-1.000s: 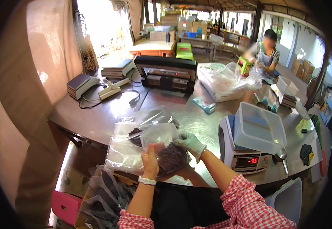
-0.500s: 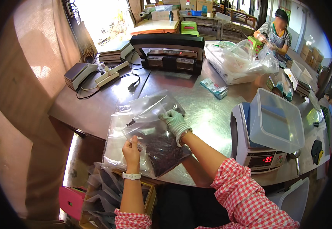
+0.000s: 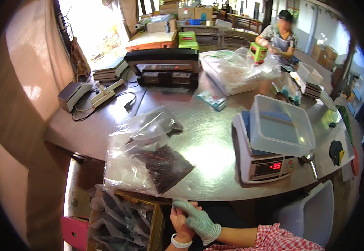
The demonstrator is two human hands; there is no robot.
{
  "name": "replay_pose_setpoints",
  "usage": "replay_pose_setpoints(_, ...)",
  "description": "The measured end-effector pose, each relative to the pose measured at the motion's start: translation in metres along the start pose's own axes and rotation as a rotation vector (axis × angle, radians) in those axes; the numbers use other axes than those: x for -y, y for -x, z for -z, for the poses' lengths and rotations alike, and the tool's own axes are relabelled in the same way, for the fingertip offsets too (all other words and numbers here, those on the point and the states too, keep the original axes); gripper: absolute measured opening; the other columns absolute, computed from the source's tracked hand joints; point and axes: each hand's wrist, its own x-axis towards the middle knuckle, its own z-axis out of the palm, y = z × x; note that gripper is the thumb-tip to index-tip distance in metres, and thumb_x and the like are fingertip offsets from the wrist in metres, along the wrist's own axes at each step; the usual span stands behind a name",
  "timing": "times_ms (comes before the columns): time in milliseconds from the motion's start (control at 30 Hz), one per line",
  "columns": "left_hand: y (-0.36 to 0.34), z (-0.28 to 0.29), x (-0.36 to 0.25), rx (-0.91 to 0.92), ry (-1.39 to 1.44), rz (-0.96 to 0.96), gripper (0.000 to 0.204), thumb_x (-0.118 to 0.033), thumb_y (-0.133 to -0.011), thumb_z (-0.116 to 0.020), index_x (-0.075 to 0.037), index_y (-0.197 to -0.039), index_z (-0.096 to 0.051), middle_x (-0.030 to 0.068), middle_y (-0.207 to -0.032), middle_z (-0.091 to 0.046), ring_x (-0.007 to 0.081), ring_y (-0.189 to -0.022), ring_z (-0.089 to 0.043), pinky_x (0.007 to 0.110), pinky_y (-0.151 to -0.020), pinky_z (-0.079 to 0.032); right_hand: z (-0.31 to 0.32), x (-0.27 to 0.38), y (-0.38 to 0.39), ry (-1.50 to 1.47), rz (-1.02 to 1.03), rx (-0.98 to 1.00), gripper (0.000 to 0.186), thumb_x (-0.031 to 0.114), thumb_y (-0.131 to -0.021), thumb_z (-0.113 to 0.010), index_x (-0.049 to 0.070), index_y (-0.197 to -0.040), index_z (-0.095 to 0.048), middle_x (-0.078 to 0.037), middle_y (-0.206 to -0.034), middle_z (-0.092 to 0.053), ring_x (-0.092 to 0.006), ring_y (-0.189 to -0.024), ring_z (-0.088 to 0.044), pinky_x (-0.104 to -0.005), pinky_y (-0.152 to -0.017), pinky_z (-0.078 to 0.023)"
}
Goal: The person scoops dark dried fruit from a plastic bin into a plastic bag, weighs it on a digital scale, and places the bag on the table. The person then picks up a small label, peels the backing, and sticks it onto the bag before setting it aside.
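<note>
My bare left hand (image 3: 181, 224), with a white watch on its wrist, and my right hand (image 3: 199, 221), in a pale green striped glove, are pressed together just off the table's front edge. The gloved fingers lie stretched across the left hand and partly hide its fingers; no object shows between them. Beyond my hands, a clear plastic bag (image 3: 169, 165) of dark, dried-looking pieces lies flat on the metal table. Its loose mouth end points away from me. Under its left side lie flat clear bags (image 3: 125, 169).
An open box (image 3: 119, 221) of filled bags stands below the edge, beside a pink object (image 3: 74, 232). A scale (image 3: 263, 169) carries a clear tub (image 3: 282, 125). Farther back are a black sealing machine (image 3: 163, 67), a white basket (image 3: 236, 88) and a co-worker (image 3: 280, 39).
Both hands have let go of the filled bag and come back toward me, meeting at the table edge. The bag now rests on the table, and the view has shifted slightly.
</note>
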Motion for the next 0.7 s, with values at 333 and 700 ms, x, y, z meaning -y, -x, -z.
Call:
replay_pose_setpoints(333, -0.018, 0.030, -0.031, -0.120, -0.351, -0.138, 0.040, -0.044, -0.091, -0.044, -0.008, -0.075, -0.047, -0.0035, -0.046, -0.036, 0.0046, -0.037, -0.035, 0.018, -0.035, -0.026, 0.084, -0.027, 0.088, 0.279, -0.247, 0.075, 0.024, 0.017, -0.085, -0.057, 0.004, -0.105, -0.062, -0.006, -0.091, -0.065, -0.0119, -0.084, -0.061, -0.0250, -0.077, -0.047)
replay_pose_setpoints(700, -0.097, -0.060, -0.004, 0.479, -1.194, -0.557, 0.059, -0.009, -0.080, -0.057, 0.006, -0.130, -0.029, 0.0286, -0.132, -0.030, 0.0417, -0.121, -0.033, 0.041, -0.101, -0.028, 0.226, 0.025, -0.249, 0.938, 0.093, -0.785, 0.032, 0.020, -0.069, -0.066, 0.009, -0.099, -0.059, -0.012, -0.101, -0.057, -0.0276, -0.089, -0.055, -0.0371, -0.079, -0.046)
